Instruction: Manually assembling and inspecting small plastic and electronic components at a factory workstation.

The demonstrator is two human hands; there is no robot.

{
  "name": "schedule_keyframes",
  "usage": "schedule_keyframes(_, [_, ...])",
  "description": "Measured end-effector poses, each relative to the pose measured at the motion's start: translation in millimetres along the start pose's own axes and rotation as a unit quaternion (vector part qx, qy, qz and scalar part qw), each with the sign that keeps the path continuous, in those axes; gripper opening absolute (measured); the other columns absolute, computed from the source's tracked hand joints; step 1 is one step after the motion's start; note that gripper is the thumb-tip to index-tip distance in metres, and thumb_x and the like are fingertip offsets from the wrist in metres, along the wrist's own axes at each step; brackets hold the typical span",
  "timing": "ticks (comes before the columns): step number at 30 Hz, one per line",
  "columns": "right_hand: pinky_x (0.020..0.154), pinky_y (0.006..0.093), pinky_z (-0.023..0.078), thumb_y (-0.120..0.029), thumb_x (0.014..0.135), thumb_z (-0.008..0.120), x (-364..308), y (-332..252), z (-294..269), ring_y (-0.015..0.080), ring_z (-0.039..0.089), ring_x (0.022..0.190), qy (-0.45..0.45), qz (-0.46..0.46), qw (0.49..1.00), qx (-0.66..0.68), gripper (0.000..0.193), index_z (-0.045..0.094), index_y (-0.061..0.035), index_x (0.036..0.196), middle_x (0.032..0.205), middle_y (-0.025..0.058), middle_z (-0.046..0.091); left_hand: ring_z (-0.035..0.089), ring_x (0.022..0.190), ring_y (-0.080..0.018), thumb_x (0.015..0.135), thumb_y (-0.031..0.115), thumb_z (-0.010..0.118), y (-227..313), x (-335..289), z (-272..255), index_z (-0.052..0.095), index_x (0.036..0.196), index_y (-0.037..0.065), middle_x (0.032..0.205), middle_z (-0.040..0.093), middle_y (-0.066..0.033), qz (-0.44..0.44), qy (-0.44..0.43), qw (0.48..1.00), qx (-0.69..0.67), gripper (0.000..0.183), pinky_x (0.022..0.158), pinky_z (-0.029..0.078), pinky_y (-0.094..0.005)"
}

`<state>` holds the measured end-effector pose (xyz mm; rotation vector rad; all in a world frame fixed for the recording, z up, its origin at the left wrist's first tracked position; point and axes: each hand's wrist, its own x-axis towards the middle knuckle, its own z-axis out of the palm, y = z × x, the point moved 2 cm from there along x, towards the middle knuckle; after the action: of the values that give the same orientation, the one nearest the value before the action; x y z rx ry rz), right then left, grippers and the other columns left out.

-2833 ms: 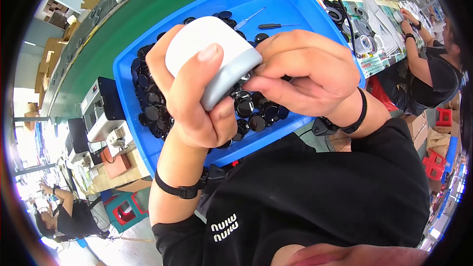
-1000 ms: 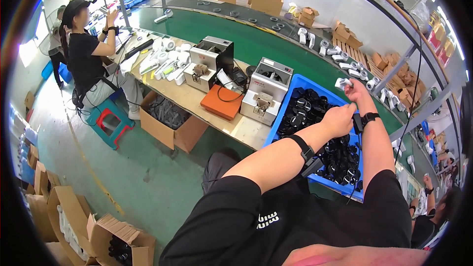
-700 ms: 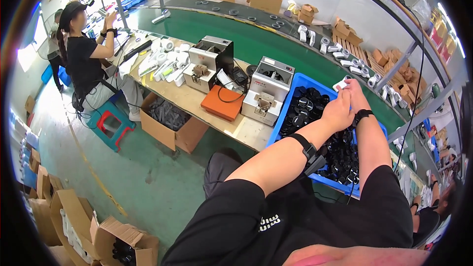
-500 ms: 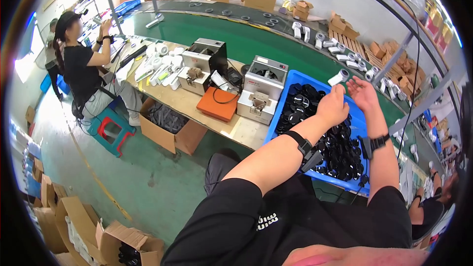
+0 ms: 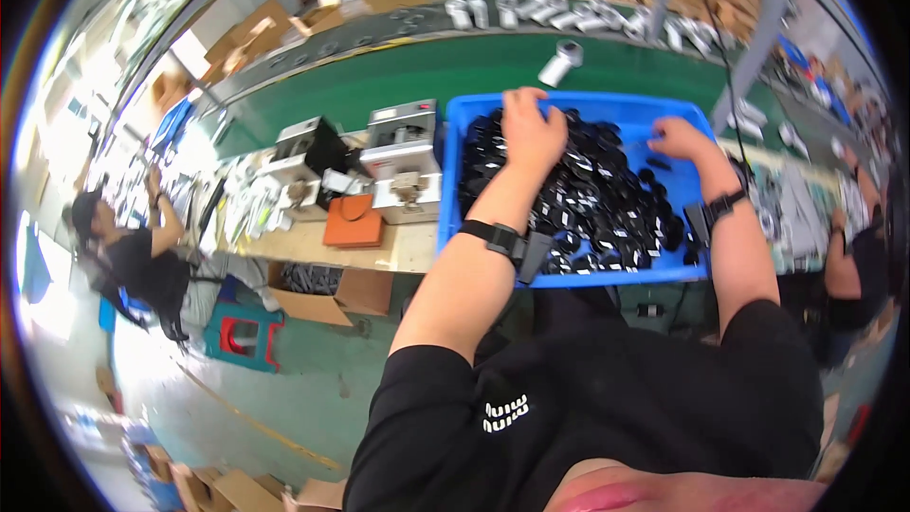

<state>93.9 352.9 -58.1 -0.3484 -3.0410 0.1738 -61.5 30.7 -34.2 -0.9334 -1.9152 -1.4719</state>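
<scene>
A blue tray (image 5: 455, 204) stands before me, heaped with small round black parts (image 5: 597, 199), some with shiny faces. My left hand (image 5: 533, 131) is above the far left part of the heap, fingertips by the far rim. Its thumb is apart from the fingers and I see nothing held. At the tray's right side, my right hand (image 5: 681, 140) has its fingers drawn together over bare blue bottom; a thin, faint thing at the fingertips is too small to name. Beyond the far rim lies a white and grey handheld appliance body (image 5: 561, 64) on the green belt.
Left of the tray stand two grey bench machines (image 5: 403, 137) (image 5: 308, 147) and an orange box (image 5: 354, 221). White housings (image 5: 559, 11) line the far ledge. A co-worker (image 5: 133, 246) sits at left, another person (image 5: 853, 256) at right. A metal post (image 5: 754, 38) rises at right.
My view has swung to the right. My hands, close together above the tray's far side before, have parted: the left over the heap, the right at the tray's right side.
</scene>
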Motion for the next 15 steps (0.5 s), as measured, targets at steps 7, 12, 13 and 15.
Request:
schedule_keyframes(7, [0.093,0.0476,0.054,-0.013,0.079,0.074,-4,-11,-2,0.0375,0.066,0.109,-0.013,0.084,0.996,0.016,0.047,0.069,-0.0101,0.126,0.112,0.0168,0.071,0.064,0.075,-0.02,0.085,0.007,0.072,7,1,5,0.07,0.094,0.003,0.095,0.066,-0.0111,-0.071,-0.066,0.993,-0.067,0.01,0.073,0.054,-0.0356])
schedule_keyframes(12, [0.094,0.0469,0.054,-0.01,0.078,0.072,-9,-38,-5,0.0356,0.063,0.116,-0.044,0.17,0.983,-0.056,0.045,0.071,-0.0133,0.124,0.115,0.0136,0.069,0.06,0.068,-0.0187,0.083,0.002,0.071,13,-6,11,0.067,0.09,0.001,0.091,0.062,-0.0111,-0.058,-0.114,0.988,-0.09,0.008,0.065,0.052,-0.0334])
schedule_keyframes(13, [0.093,0.0463,0.055,-0.01,0.078,0.072,-9,-37,-5,0.0358,0.065,0.113,-0.055,0.159,0.985,-0.03,0.041,0.073,-0.0132,0.119,0.112,0.0139,0.07,0.06,0.068,-0.0184,0.083,0.002,0.071,13,-8,12,0.068,0.09,0.001,0.091,0.062,-0.0108,-0.041,-0.113,0.989,-0.081,0.007,0.065,0.052,-0.033])
schedule_keyframes(15, [0.092,0.0458,0.055,-0.01,0.077,0.072,-10,-35,-7,0.0359,0.066,0.11,-0.066,0.155,0.986,-0.001,0.037,0.075,-0.0131,0.114,0.109,0.0142,0.071,0.06,0.068,-0.0181,0.084,0.002,0.071,9,-9,11,0.069,0.09,0.001,0.091,0.062,-0.0102,-0.042,-0.119,0.989,-0.072,0.006,0.066,0.052,-0.0326])
